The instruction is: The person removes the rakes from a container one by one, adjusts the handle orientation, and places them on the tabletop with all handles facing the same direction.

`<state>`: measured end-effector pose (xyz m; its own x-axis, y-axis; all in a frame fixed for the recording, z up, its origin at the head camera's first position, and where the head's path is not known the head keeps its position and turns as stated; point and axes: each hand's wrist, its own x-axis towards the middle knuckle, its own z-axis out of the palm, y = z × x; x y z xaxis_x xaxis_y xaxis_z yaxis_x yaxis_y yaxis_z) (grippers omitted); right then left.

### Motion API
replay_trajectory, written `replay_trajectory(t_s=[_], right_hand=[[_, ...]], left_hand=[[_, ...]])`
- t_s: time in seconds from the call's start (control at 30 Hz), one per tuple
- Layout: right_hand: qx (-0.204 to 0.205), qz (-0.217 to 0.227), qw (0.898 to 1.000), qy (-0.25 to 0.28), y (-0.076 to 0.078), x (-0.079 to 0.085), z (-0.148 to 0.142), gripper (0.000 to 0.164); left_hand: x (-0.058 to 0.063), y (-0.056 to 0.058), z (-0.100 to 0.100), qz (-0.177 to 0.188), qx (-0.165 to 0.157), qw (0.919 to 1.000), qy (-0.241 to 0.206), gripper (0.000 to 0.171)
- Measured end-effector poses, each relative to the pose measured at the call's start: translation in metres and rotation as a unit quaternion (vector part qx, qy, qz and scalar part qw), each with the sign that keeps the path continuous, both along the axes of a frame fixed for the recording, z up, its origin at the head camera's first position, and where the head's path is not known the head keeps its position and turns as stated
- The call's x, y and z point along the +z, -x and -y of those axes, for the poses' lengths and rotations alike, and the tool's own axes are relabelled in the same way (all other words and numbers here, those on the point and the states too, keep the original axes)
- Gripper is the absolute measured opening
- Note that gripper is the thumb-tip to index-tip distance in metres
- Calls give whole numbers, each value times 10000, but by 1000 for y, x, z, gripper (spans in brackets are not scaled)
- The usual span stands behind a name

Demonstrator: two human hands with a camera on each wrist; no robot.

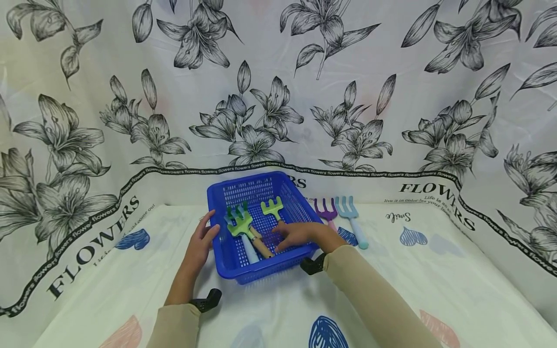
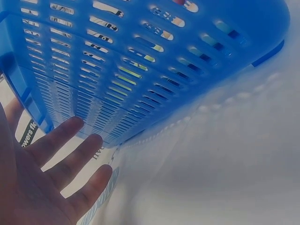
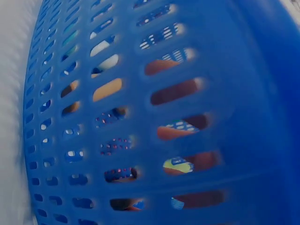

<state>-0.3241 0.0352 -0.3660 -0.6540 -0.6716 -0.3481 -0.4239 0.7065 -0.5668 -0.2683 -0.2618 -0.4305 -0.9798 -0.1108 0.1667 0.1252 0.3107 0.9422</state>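
A blue plastic basket (image 1: pixel 224 263) with slotted walls sits on the cloth and holds several small garden hand forks. On its left side lie a lime-green fork (image 1: pixel 241 224) and a dark green fork (image 1: pixel 237 210), beside tan and light blue handles. My left hand (image 1: pixel 201 241) is at the basket's left rim; in the left wrist view its fingers (image 2: pixel 75 164) spread along the outer wall. Over the right side reaches my right hand (image 1: pixel 300 233), down inside the basket. Another lime-green fork (image 1: pixel 272 207) has its handle running under that hand; whether the fingers grip it is hidden.
Right of the basket lie a purple fork (image 1: pixel 325 209) with a pink handle and a light blue fork (image 1: pixel 351 217). White printed cloth (image 1: pixel 391 270) covers the surface. A flower-patterned curtain (image 1: pixel 261 96) hangs behind.
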Motion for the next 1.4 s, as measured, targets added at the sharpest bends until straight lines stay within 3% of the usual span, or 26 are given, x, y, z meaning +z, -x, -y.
replay_trajectory(t_s=[0.23,0.4,0.77,1.1,1.4], right_hand=[[-229,-284,9992,149,2,-5,2,61],[-433,-614,9951,649,4,-6,4,58],[-1148,-1442,9670,1761,6,-4,3,33],[-1324,-1915,9505,2059,6,0,2,19],[-1885,-2269,9365,1898,-1,5,1,16]], left_hand=[[-1,0,0,-42,-14,10000,33,60],[0,-1,0,-20,27,10000,66,62],[-1,0,0,61,58,9999,83,63],[2,-3,-1,0,40,9999,104,60],[2,0,0,111,-42,9999,-6,61]])
